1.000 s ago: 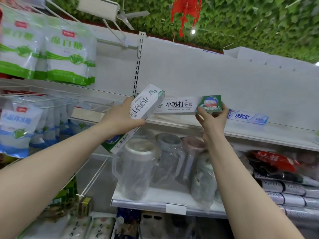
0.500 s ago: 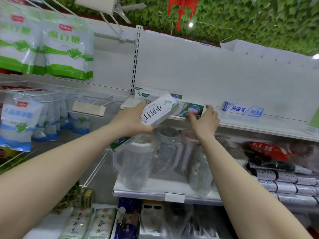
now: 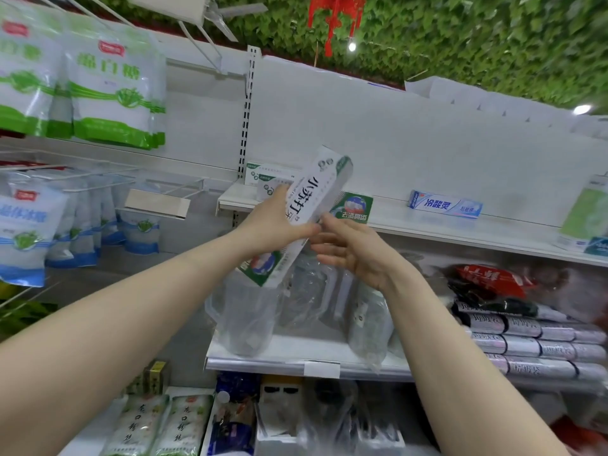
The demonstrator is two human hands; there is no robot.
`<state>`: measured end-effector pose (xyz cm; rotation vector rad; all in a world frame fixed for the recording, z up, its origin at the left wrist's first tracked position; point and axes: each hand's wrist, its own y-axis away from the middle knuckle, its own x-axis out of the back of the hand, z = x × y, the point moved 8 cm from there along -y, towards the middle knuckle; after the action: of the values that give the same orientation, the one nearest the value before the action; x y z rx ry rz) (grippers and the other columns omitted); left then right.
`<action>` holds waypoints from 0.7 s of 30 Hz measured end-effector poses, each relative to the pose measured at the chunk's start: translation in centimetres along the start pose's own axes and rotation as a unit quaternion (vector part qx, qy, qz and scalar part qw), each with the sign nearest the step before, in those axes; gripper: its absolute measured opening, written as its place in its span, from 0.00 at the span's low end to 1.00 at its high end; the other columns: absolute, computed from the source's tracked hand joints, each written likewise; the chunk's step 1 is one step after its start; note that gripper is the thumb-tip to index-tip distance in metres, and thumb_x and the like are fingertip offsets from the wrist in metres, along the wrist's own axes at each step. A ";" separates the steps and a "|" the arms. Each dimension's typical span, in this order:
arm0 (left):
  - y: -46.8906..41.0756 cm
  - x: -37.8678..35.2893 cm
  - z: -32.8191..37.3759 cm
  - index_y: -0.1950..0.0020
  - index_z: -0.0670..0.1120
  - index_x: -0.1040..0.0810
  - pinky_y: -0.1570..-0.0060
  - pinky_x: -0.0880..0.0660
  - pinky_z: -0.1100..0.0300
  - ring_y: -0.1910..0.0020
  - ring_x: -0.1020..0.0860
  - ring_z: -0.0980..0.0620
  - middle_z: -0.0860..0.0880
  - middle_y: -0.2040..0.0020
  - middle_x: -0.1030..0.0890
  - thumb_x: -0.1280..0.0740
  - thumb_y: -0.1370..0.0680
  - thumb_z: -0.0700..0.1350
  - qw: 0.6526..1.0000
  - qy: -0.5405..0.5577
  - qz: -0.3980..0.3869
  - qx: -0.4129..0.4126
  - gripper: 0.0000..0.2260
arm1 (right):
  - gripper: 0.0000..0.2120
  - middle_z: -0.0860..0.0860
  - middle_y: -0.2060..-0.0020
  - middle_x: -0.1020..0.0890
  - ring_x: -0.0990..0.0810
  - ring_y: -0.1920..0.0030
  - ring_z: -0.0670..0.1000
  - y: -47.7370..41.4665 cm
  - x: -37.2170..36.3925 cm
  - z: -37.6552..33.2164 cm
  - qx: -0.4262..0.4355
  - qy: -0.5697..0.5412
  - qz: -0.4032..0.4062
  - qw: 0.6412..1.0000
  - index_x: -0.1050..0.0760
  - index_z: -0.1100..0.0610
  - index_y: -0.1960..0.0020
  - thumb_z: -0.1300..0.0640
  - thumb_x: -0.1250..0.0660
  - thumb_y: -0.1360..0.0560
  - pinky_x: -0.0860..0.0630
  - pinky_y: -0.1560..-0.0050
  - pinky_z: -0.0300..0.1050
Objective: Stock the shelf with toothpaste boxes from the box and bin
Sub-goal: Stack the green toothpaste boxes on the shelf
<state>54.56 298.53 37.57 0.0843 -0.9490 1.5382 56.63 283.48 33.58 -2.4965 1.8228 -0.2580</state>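
Note:
My left hand point(image 3: 274, 222) grips a white and green toothpaste box point(image 3: 312, 202), held tilted in front of the upper white shelf point(image 3: 444, 233). My right hand point(image 3: 348, 250) is just right of the box's lower half with fingers spread and relaxed, its fingertips near the box, holding nothing. Behind the held box, green and white toothpaste boxes point(image 3: 353, 207) lie on the shelf at its left end. A blue and white toothpaste box point(image 3: 444, 205) lies alone further right on the same shelf.
Clear plastic jugs in wrap point(image 3: 243, 311) stand on the shelf below. Rolls of bags point(image 3: 539, 337) are stacked at the right. Sugar bags point(image 3: 112, 100) hang at the upper left. A green and white pack point(image 3: 585, 222) sits at the shelf's right end.
My right hand let go of the toothpaste box it laid on the shelf and drew back toward the box in my left hand. The left hand raised its box more upright.

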 end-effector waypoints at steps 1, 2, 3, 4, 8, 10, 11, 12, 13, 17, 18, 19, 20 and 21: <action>-0.1 -0.1 -0.1 0.36 0.52 0.35 0.54 0.27 0.60 0.49 0.24 0.57 0.60 0.48 0.25 0.26 0.29 0.57 0.999 0.048 0.012 0.017 0.28 | 0.21 0.57 0.48 0.16 0.17 0.47 0.56 0.2 -0.6 0.4 -0.004 0.000 -0.023 1.000 0.25 0.60 0.37 0.48 0.32 0.23 0.22 0.41 0.51; -0.3 -0.2 -0.3 0.36 0.51 0.36 0.51 0.26 0.58 0.48 0.23 0.56 0.59 0.47 0.24 0.26 0.29 0.57 0.995 0.092 0.023 0.040 0.28 | 0.21 0.57 0.45 0.16 0.18 0.44 0.57 0.4 -1.1 0.7 -0.008 -0.001 -0.045 0.999 0.26 0.61 0.34 0.50 0.32 0.23 0.23 0.38 0.53; -0.5 -0.3 -0.7 0.35 0.50 0.36 0.47 0.25 0.55 0.47 0.23 0.55 0.57 0.45 0.23 0.26 0.30 0.58 0.988 0.133 0.035 0.064 0.30 | 0.22 0.58 0.43 0.17 0.19 0.42 0.58 0.6 -1.6 1.0 -0.010 -0.001 -0.065 0.998 0.28 0.62 0.33 0.52 0.32 0.22 0.24 0.37 0.54; -0.7 -0.5 -1.0 0.33 0.48 0.37 0.44 0.25 0.52 0.45 0.22 0.53 0.55 0.42 0.23 0.26 0.30 0.59 0.981 0.170 0.045 0.086 0.33 | 0.22 0.58 0.42 0.18 0.19 0.41 0.58 0.9 -2.0 1.0 -0.011 0.005 -0.080 0.997 0.29 0.62 0.33 0.53 0.31 0.23 0.24 0.37 0.54; -1.4 -1.1 -1.7 0.30 0.45 0.41 0.37 0.27 0.48 0.41 0.24 0.49 0.49 0.37 0.24 0.26 0.29 0.56 0.943 0.295 0.080 0.131 0.36 | 0.22 0.54 0.46 0.15 0.15 0.49 0.53 1.3 -2.8 1.2 0.001 0.095 -0.064 0.993 0.28 0.58 0.36 0.57 0.26 0.27 0.20 0.56 0.43; -1.7 -1.0 -1.6 0.30 0.44 0.42 0.41 0.26 0.49 0.42 0.23 0.49 0.48 0.38 0.24 0.27 0.26 0.53 0.931 0.328 0.089 0.135 0.33 | 0.21 0.54 0.49 0.15 0.15 0.53 0.50 1.1 -2.5 1.3 0.005 0.137 -0.046 0.990 0.27 0.58 0.38 0.59 0.25 0.28 0.22 0.63 0.38; -1.9 -0.7 -1.6 0.32 0.44 0.41 0.43 0.25 0.50 0.43 0.23 0.49 0.49 0.40 0.24 0.28 0.25 0.50 0.927 0.337 0.094 0.134 0.30 | 0.21 0.54 0.49 0.14 0.15 0.53 0.51 1.1 -2.1 1.5 0.003 0.145 -0.043 0.989 0.27 0.58 0.38 0.60 0.25 0.28 0.21 0.62 0.39; -2.1 -0.1 -1.7 0.33 0.44 0.41 0.45 0.24 0.51 0.44 0.22 0.49 0.49 0.41 0.23 0.28 0.25 0.47 0.925 0.343 0.106 0.129 0.28 | 0.22 0.54 0.50 0.14 0.15 0.52 0.52 1.1 -1.6 1.7 0.001 0.148 -0.039 0.988 0.27 0.58 0.38 0.59 0.24 0.29 0.20 0.59 0.42; -2.3 0.6 -1.9 0.34 0.44 0.40 0.45 0.24 0.50 0.44 0.22 0.49 0.50 0.44 0.23 0.28 0.25 0.45 0.922 0.346 0.123 0.123 0.26 | 0.23 0.54 0.50 0.14 0.14 0.51 0.53 1.1 -0.9 1.7 0.003 0.151 -0.033 0.988 0.28 0.58 0.38 0.59 0.23 0.30 0.18 0.55 0.47; -2.4 3.7 -4.8 0.27 0.46 0.44 0.39 0.25 0.46 0.42 0.21 0.46 0.46 0.40 0.23 0.26 0.27 0.41 0.896 0.386 0.176 0.135 0.35 | 0.22 0.58 0.48 0.15 0.15 0.51 0.57 1.1 2.9 1.1 0.023 0.130 0.023 0.991 0.26 0.61 0.40 0.59 0.23 0.30 0.19 0.48 0.51; -2.3 4.0 -5.5 0.27 0.47 0.43 0.39 0.25 0.46 0.42 0.21 0.45 0.44 0.38 0.23 0.26 0.27 0.41 0.892 0.392 0.176 0.142 0.35 | 0.21 0.58 0.47 0.16 0.16 0.51 0.55 1.2 3.8 0.7 0.031 0.122 0.037 0.991 0.25 0.61 0.40 0.61 0.24 0.29 0.19 0.51 0.47; -2.2 4.2 -5.8 0.27 0.46 0.40 0.40 0.24 0.47 0.43 0.20 0.45 0.43 0.37 0.23 0.26 0.26 0.41 0.894 0.390 0.169 0.142 0.33 | 0.20 0.58 0.47 0.16 0.16 0.52 0.54 1.2 4.6 0.1 0.041 0.124 0.051 0.990 0.25 0.61 0.39 0.61 0.25 0.29 0.19 0.54 0.44; -2.1 4.2 -5.9 0.29 0.45 0.36 0.41 0.23 0.50 0.46 0.19 0.47 0.42 0.38 0.22 0.28 0.25 0.41 0.903 0.377 0.156 0.136 0.28 | 0.20 0.57 0.48 0.16 0.16 0.52 0.53 1.2 5.2 -0.6 0.052 0.131 0.064 0.988 0.24 0.60 0.39 0.62 0.25 0.29 0.20 0.56 0.42; -1.9 4.1 -5.6 0.31 0.44 0.32 0.43 0.22 0.53 0.48 0.18 0.48 0.42 0.40 0.20 0.29 0.24 0.41 0.915 0.356 0.142 0.126 0.23 | 0.20 0.56 0.48 0.15 0.15 0.53 0.52 1.2 5.7 -1.3 0.066 0.139 0.075 0.985 0.23 0.59 0.38 0.62 0.25 0.29 0.20 0.57 0.41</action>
<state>57.80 304.97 37.11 -0.4269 -0.1818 1.7620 56.96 277.77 35.28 -2.3172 2.0026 -0.7273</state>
